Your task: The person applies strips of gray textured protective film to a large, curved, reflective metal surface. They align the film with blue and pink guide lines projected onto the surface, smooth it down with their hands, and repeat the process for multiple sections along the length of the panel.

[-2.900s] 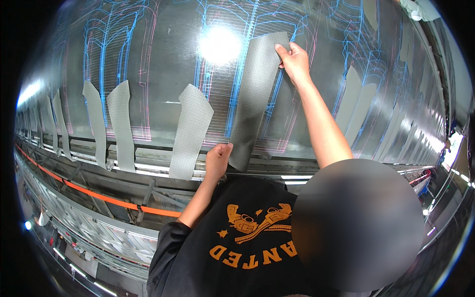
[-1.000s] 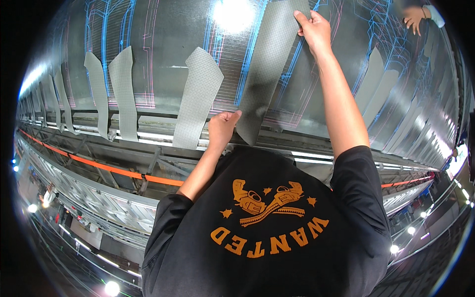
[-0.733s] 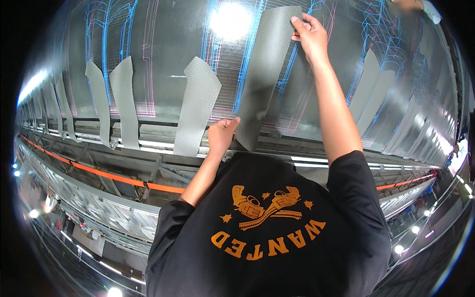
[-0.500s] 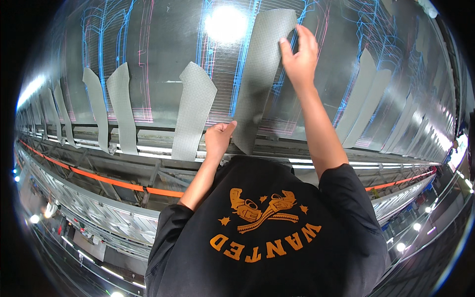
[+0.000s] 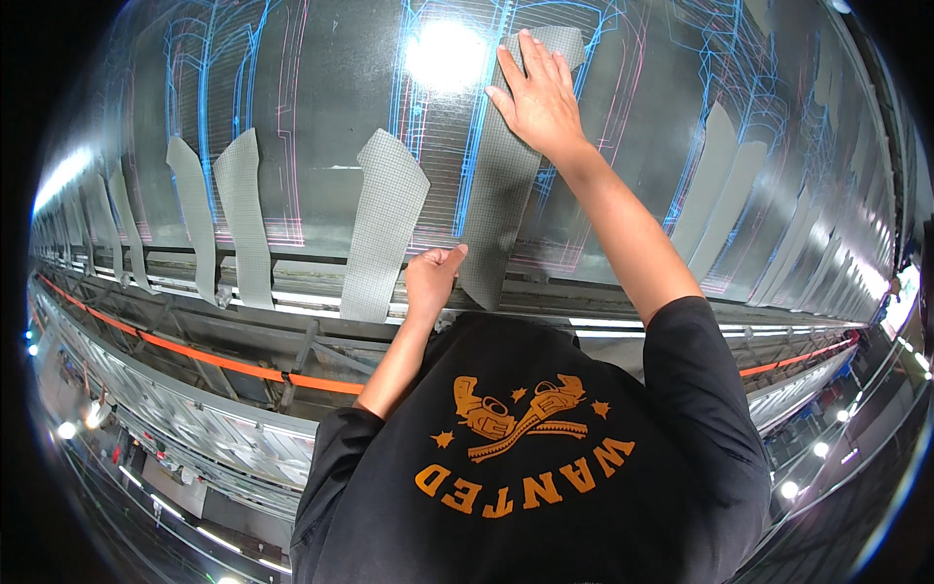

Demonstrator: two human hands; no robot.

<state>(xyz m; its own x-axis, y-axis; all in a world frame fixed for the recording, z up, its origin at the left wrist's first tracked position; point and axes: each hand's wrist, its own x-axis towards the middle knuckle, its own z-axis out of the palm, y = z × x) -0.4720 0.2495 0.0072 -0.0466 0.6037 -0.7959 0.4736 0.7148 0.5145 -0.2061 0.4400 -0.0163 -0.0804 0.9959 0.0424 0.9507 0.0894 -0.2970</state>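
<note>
With the middle of our view as the clock's centre, we have the long grey gridded piece (image 5: 498, 200) near one o'clock, on the dark table (image 5: 336, 88) with blue and pink lines. Its lower end goes past the near edge of the table. Our right hand (image 5: 543, 105), also toward one o'clock, lies flat on its upper part, fingers spread apart and gripping nothing. Our left hand (image 5: 430, 282) is at nine o'clock, close to the centre; its thumb and forefinger are together at the lower left edge of the piece and seem clamped on it, although the contact is too small for us to be sure.

Near ten o'clock we see a shorter gridded piece (image 5: 382, 224), and farther out two narrow grey pieces (image 5: 243, 219). Two smooth grey pieces (image 5: 718, 190) lie at two o'clock. Between eight and nine o'clock runs an orange bar (image 5: 233, 366). At six o'clock is our black shirt (image 5: 545, 341).
</note>
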